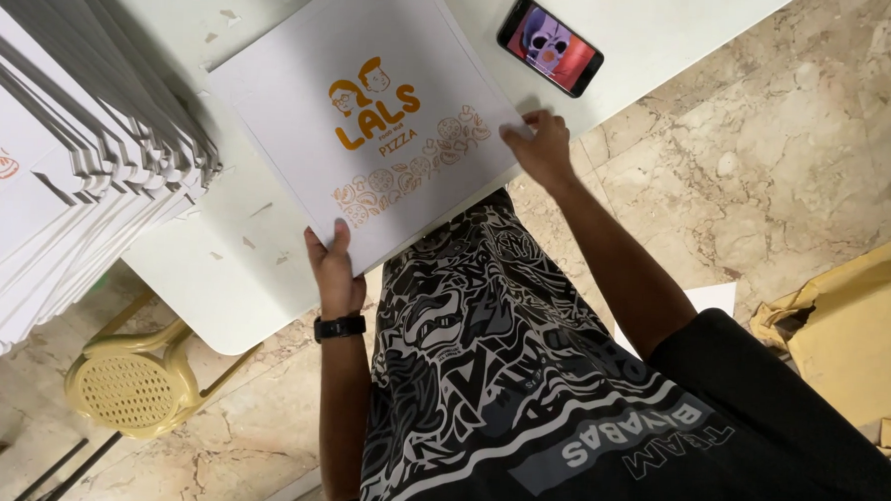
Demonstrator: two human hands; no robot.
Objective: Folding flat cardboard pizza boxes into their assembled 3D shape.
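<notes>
Torso: black shirt with white-grey graphic print [481, 362] filled the lower frame, closest to the lens.
Hands: two, both bare. left hand [333, 268] had a black wrist band [339, 327]; right hand [542, 145] had none.
Box count: one flat white cardboard pizza box blank with orange print [372, 107] lay alone on the table; a tall stack of the same flat white blanks [59, 153] rose at the left edge, too many to count.
Other items: one black smartphone with lit screen [551, 46]; one cream plastic stool with woven seat [129, 382]; crumpled brown paper [853, 328] on the floor at right.
Surface: white table [215, 260] with rounded corner, small paper scraps scattered on it.
Room: beige marble-pattern floor [751, 144], seen from above.
Left grip: fingers pinched the near lower edge of the single blank, thumb on top.
Right grip: fingertips pressed on the blank's right corner, fingers curled narrow; whether it pinched or only pressed could not be told.
Blank position: flat on the table, turned at an angle, between both hands, just beside the stack, phone near its far right corner, apart.
</notes>
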